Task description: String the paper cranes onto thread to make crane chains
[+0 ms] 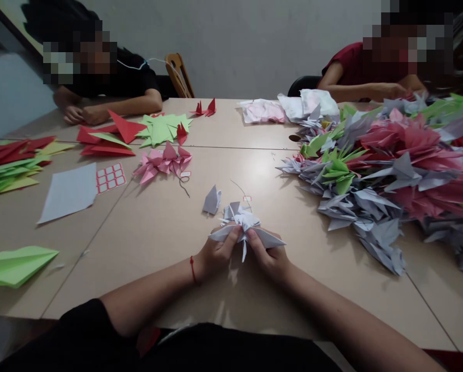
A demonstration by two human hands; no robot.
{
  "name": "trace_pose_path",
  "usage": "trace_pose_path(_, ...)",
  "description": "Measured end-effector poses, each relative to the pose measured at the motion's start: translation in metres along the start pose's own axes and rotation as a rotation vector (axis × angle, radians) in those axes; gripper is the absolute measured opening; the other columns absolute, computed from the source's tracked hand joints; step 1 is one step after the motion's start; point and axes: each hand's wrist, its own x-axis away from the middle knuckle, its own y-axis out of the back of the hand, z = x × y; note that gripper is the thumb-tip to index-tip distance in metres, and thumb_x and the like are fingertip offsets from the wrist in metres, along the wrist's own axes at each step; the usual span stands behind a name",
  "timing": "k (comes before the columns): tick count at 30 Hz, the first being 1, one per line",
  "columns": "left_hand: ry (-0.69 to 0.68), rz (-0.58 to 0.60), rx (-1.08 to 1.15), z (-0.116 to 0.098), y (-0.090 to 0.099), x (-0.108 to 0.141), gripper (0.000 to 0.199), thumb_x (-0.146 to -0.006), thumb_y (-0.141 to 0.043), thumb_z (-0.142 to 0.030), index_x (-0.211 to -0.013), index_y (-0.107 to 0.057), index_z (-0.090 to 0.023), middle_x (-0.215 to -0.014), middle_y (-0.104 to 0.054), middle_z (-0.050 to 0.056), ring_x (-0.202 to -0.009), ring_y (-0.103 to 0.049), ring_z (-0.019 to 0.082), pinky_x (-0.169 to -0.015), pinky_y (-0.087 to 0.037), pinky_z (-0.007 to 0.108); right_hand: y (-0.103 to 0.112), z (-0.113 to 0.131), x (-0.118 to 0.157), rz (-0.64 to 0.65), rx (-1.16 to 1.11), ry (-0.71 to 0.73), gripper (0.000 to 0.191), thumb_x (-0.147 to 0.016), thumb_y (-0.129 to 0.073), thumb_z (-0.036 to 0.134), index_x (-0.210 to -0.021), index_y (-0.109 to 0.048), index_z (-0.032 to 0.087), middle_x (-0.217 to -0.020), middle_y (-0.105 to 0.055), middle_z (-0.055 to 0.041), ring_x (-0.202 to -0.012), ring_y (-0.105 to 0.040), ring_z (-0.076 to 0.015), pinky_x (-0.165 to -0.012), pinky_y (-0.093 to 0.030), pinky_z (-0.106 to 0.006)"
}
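Note:
Both my hands meet over the table near its front edge, around a pale grey folded paper crane (268, 238) with its wings spread to the sides. My left hand (219, 250), with a red cord at the wrist, pinches the crane's left side, thumb on top. On the right side my right hand (270, 256) grips it in the same way. More grey folded paper bunches just beyond my thumbs. A separate grey folded piece (212, 200) lies a little further away to the left. A thin string with a small red-edged label (247, 199) lies behind the bunch.
A big heap of grey, pink and green cranes (402, 155) covers the right side. Pink cranes (165, 163), green papers (164, 129), a white sheet (69, 191) and a label sheet (110, 178) lie left. Two people sit across the table (231, 129).

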Motion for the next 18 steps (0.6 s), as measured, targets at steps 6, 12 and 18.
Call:
trace_pose_path(6,-0.084,0.001,-0.109,0.003,0.000,0.003,0.032,-0.095,-0.036,-0.034,-0.071,-0.050,-0.017,-0.065,-0.051,0.000,-0.061,-0.047,0.012,-0.064,-0.042,0.026,-0.002,-0.005,-0.001,-0.027,0.016,-0.025,0.033,-0.094,-0.038,0.034,-0.066,-0.047,0.021,-0.059,-0.047,0.0013,-0.055,-0.047,-0.0121,-0.055,-0.042,-0.024)
trace_pose_path(12,-0.048,-0.040,-0.036,0.009,-0.005,0.004,0.032,-0.095,-0.036,-0.034,-0.070,-0.049,-0.018,-0.065,-0.052,0.000,-0.061,-0.049,0.011,-0.063,-0.044,0.026,-0.003,0.002,0.002,-0.081,0.013,-0.015,0.034,-0.095,-0.036,0.032,-0.063,-0.043,0.021,-0.055,-0.044,0.0028,-0.049,-0.045,-0.0106,-0.049,-0.040,-0.023)
trace_pose_path(18,0.000,-0.039,-0.005,0.012,-0.006,0.003,0.034,-0.095,-0.036,-0.036,-0.074,-0.054,-0.017,-0.067,-0.058,0.001,-0.064,-0.055,0.012,-0.067,-0.049,0.027,-0.004,0.000,0.001,-0.106,0.029,-0.019,0.032,-0.095,-0.036,0.032,-0.066,-0.045,0.021,-0.056,-0.048,0.0018,-0.051,-0.048,-0.0113,-0.051,-0.042,-0.024)
